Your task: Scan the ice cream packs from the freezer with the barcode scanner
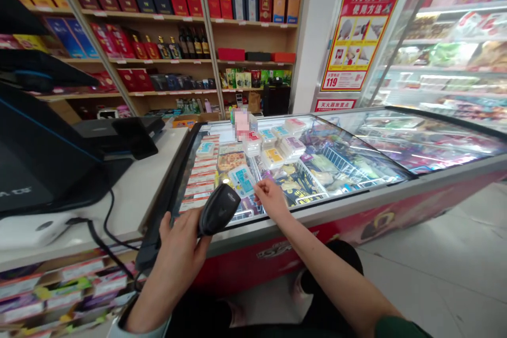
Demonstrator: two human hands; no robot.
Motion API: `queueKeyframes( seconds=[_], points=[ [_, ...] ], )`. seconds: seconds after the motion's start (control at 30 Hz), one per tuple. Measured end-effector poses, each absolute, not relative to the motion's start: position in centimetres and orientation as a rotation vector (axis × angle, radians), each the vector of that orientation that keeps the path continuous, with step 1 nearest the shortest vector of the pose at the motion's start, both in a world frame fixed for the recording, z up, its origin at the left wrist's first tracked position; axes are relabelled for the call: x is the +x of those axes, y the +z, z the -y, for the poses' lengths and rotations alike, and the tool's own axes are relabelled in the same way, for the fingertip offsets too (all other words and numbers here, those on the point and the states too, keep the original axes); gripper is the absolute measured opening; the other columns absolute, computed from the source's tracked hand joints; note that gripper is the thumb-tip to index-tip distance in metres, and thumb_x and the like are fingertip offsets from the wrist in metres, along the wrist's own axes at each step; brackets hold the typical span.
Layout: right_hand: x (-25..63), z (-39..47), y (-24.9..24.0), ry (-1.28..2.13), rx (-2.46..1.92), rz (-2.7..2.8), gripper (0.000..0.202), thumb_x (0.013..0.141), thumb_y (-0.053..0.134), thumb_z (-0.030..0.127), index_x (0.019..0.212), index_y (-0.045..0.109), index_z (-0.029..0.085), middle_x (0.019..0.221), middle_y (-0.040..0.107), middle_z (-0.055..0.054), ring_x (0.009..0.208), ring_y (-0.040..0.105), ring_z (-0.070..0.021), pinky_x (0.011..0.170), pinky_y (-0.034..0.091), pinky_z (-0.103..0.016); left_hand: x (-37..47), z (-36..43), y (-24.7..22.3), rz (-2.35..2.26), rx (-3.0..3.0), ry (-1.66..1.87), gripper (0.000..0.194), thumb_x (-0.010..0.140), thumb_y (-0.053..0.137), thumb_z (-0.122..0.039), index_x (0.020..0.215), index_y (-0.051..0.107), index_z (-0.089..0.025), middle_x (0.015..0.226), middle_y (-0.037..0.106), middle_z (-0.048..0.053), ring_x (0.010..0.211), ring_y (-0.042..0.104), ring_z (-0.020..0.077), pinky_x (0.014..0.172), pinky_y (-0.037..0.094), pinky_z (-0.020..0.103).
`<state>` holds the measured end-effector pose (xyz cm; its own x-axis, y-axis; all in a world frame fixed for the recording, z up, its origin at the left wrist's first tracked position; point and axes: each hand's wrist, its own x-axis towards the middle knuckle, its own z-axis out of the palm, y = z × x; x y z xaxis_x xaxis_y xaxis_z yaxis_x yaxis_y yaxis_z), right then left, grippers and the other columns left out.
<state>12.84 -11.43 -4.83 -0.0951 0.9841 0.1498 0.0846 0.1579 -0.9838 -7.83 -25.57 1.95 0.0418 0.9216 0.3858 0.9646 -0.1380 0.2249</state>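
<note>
A black handheld scanner point(220, 208) is held in my left hand point(180, 245), its head tilted over the front edge of the glass-topped freezer point(261, 228). My right hand point(271, 196) pinches the lower right corner of a flat white packet with a blue label point(242, 179). The scanner's head is just below and left of that packet. Behind it on the glass, stacks of white packets with yellow point(273, 157), red, blue and purple labels sit close together. One more blue-labelled stack point(205, 149) stands apart at the left.
A counter point(166, 169) with a black terminal point(43, 148), a white device point(34, 229) and loose cables is on the left. Small packaged goods point(67, 290) lie below it. Shelves of boxes and bottles point(194, 42) stand behind. The freezer extends right.
</note>
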Motion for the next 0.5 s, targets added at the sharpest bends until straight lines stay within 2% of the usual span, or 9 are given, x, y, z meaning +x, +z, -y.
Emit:
queueKeyframes(
  seconds=[0.23, 0.5],
  points=[
    [12.95, 11.8, -5.55, 1.11, -1.073, 1.38, 0.016, 0.085, 0.06, 0.036, 0.084, 0.057, 0.02, 0.065, 0.062, 0.003, 0.058, 0.066, -0.0141, 0.053, 0.051, -0.023, -7.2, 25.24, 1.84, 1.966, -2.199, -0.613, 0.031, 0.086, 0.04, -0.024, 0.114, 0.051, -0.016, 0.11, 0.067, 0.013, 0.11, 0.061, 0.0295, 0.11, 0.022, 0.061],
    [12.93, 12.33, -4.95, 1.181, -1.04, 1.308, 0.017, 0.082, 0.063, 0.036, 0.083, 0.057, 0.02, 0.064, 0.061, 0.003, 0.057, 0.064, -0.0132, 0.049, 0.05, -0.022, -7.06, 25.03, 1.63, 2.002, -2.231, -0.638, 0.029, 0.086, 0.041, -0.027, 0.112, 0.052, -0.018, 0.109, 0.067, 0.012, 0.11, 0.062, 0.0289, 0.111, 0.02, 0.06]
  ],
)
